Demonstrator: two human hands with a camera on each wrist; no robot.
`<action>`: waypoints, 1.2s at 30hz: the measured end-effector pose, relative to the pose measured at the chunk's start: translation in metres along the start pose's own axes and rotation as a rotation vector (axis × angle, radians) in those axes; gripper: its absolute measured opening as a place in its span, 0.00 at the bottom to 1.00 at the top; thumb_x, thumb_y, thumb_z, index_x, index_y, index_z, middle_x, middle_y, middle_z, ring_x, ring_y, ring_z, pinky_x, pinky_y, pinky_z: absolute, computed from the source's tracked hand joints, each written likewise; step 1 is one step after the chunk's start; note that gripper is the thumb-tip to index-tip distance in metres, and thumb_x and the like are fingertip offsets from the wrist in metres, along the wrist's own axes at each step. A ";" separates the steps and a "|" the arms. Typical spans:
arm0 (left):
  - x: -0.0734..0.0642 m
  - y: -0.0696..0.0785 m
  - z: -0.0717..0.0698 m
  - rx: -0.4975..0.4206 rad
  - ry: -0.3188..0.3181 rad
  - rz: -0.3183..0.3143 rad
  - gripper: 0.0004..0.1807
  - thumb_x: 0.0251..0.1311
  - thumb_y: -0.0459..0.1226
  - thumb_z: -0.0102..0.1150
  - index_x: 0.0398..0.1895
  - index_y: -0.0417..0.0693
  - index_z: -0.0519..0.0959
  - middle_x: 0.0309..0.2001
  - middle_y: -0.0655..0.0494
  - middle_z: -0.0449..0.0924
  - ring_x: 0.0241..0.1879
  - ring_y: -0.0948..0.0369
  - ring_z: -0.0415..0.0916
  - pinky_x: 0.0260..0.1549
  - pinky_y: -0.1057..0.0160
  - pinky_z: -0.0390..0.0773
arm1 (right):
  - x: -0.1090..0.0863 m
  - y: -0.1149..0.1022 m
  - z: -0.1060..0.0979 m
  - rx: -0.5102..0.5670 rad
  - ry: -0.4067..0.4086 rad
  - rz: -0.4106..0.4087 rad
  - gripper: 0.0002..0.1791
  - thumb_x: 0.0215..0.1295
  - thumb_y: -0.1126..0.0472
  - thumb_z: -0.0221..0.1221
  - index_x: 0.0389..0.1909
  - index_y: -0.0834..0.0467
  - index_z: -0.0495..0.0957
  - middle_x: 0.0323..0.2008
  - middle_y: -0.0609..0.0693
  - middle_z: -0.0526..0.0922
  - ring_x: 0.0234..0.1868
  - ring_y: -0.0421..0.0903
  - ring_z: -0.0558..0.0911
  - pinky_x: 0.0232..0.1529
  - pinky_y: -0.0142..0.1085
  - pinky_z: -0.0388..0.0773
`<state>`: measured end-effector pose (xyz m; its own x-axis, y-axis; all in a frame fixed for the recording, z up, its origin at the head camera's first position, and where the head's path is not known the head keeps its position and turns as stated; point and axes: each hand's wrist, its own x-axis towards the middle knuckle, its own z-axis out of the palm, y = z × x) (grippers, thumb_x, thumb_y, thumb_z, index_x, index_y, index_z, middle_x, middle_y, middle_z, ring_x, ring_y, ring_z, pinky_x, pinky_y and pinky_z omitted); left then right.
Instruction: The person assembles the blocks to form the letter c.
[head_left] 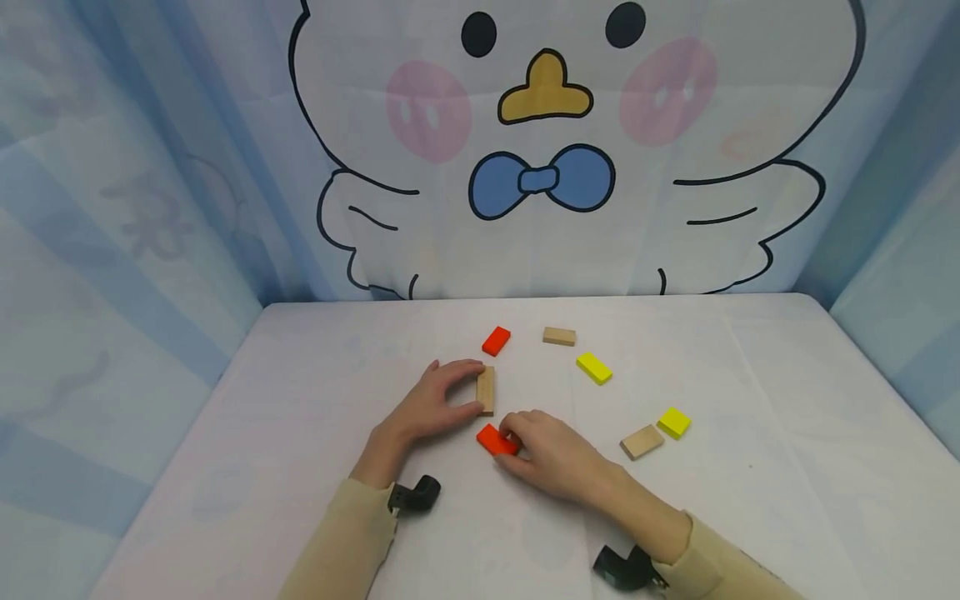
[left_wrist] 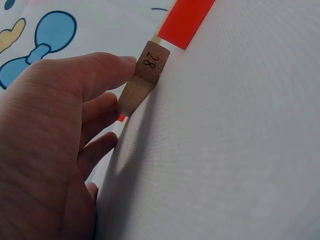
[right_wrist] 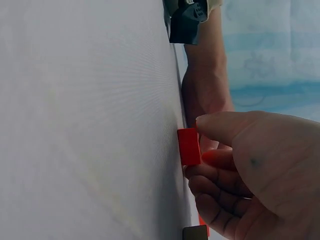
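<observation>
My left hand (head_left: 426,407) pinches a plain wooden block (head_left: 486,392) lengthwise on the white table, thumb at its near end and fingers at its far end. In the left wrist view the wooden block (left_wrist: 150,61) shows the number 28 on its end. Just nearer to me, my right hand (head_left: 561,460) holds a red block (head_left: 491,440) between thumb and fingers. Seen from the right wrist, the end of the red block (right_wrist: 189,146) lies between the thumb and the curled fingers, close against the tabletop. The fingers cover its right part in the head view.
Behind the hands lie another red block (head_left: 496,341), a wooden block (head_left: 559,336) and a yellow block (head_left: 594,368). To the right, a wooden block (head_left: 642,442) lies beside a yellow block (head_left: 674,422). A printed curtain (head_left: 540,250) hangs behind the table (head_left: 750,517).
</observation>
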<state>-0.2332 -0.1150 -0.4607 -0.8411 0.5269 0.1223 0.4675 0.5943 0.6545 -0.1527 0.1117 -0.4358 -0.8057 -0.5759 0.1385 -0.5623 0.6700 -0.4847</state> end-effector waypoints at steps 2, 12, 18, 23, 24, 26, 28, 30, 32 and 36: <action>0.000 -0.001 0.000 -0.003 0.001 0.011 0.31 0.63 0.45 0.65 0.68 0.48 0.74 0.69 0.51 0.71 0.71 0.54 0.63 0.74 0.43 0.40 | 0.000 -0.001 -0.001 0.017 -0.006 0.019 0.11 0.65 0.57 0.68 0.44 0.56 0.79 0.32 0.41 0.78 0.33 0.39 0.75 0.37 0.34 0.79; 0.001 0.002 -0.001 -0.007 -0.007 -0.021 0.31 0.63 0.45 0.65 0.69 0.48 0.74 0.69 0.52 0.71 0.71 0.54 0.63 0.74 0.44 0.40 | -0.005 0.007 -0.039 0.084 0.064 0.125 0.07 0.68 0.59 0.65 0.42 0.56 0.80 0.27 0.39 0.74 0.29 0.38 0.73 0.32 0.32 0.76; 0.000 0.002 -0.001 -0.011 -0.012 -0.016 0.31 0.63 0.44 0.65 0.69 0.48 0.73 0.69 0.51 0.71 0.71 0.54 0.62 0.74 0.45 0.40 | -0.013 0.020 -0.059 0.083 0.081 0.127 0.07 0.67 0.59 0.66 0.42 0.56 0.80 0.32 0.40 0.77 0.35 0.39 0.75 0.37 0.34 0.79; -0.001 0.001 -0.002 -0.014 -0.021 -0.028 0.31 0.63 0.44 0.65 0.70 0.49 0.73 0.70 0.52 0.70 0.71 0.55 0.62 0.74 0.46 0.39 | -0.020 0.029 -0.068 0.095 0.028 0.103 0.10 0.67 0.59 0.66 0.46 0.58 0.81 0.39 0.42 0.80 0.40 0.42 0.77 0.43 0.40 0.80; -0.002 0.001 -0.002 -0.014 -0.020 -0.030 0.31 0.63 0.45 0.65 0.70 0.49 0.73 0.70 0.53 0.70 0.71 0.55 0.62 0.74 0.47 0.39 | -0.022 0.031 -0.068 0.095 0.010 0.104 0.11 0.66 0.59 0.66 0.46 0.59 0.81 0.40 0.43 0.80 0.41 0.43 0.77 0.44 0.41 0.81; -0.002 0.001 -0.002 -0.019 -0.015 -0.026 0.31 0.63 0.44 0.65 0.69 0.50 0.73 0.70 0.53 0.70 0.71 0.55 0.63 0.74 0.46 0.39 | -0.024 0.034 -0.067 0.088 -0.026 0.113 0.12 0.66 0.58 0.67 0.47 0.58 0.81 0.41 0.44 0.81 0.43 0.43 0.78 0.46 0.41 0.80; -0.002 0.001 -0.003 -0.022 -0.011 -0.026 0.31 0.63 0.44 0.65 0.69 0.50 0.73 0.70 0.53 0.70 0.71 0.55 0.63 0.74 0.46 0.40 | -0.027 0.037 -0.066 0.079 -0.058 0.116 0.13 0.66 0.57 0.67 0.47 0.57 0.81 0.41 0.43 0.81 0.43 0.44 0.78 0.47 0.41 0.80; -0.002 0.001 -0.003 -0.026 -0.009 -0.027 0.31 0.63 0.44 0.65 0.69 0.50 0.73 0.70 0.53 0.70 0.71 0.55 0.63 0.74 0.46 0.40 | -0.029 0.039 -0.064 0.072 -0.078 0.120 0.13 0.65 0.56 0.67 0.48 0.56 0.81 0.42 0.43 0.80 0.44 0.44 0.78 0.48 0.41 0.80; -0.002 0.001 -0.002 -0.023 -0.008 -0.027 0.31 0.63 0.44 0.65 0.69 0.50 0.73 0.70 0.54 0.70 0.71 0.55 0.63 0.74 0.46 0.40 | -0.032 0.040 -0.063 0.071 -0.091 0.123 0.14 0.65 0.54 0.68 0.47 0.54 0.81 0.42 0.42 0.80 0.44 0.44 0.77 0.48 0.41 0.79; -0.003 0.001 -0.002 -0.022 -0.006 -0.026 0.31 0.62 0.44 0.66 0.69 0.50 0.73 0.69 0.53 0.71 0.70 0.55 0.64 0.74 0.46 0.40 | -0.037 0.042 -0.062 0.060 -0.105 0.123 0.15 0.63 0.50 0.68 0.46 0.53 0.81 0.41 0.41 0.78 0.44 0.43 0.77 0.48 0.41 0.78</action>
<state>-0.2308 -0.1169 -0.4586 -0.8513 0.5149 0.1010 0.4394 0.5943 0.6736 -0.1584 0.1904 -0.4080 -0.8421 -0.5391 -0.0143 -0.4459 0.7108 -0.5440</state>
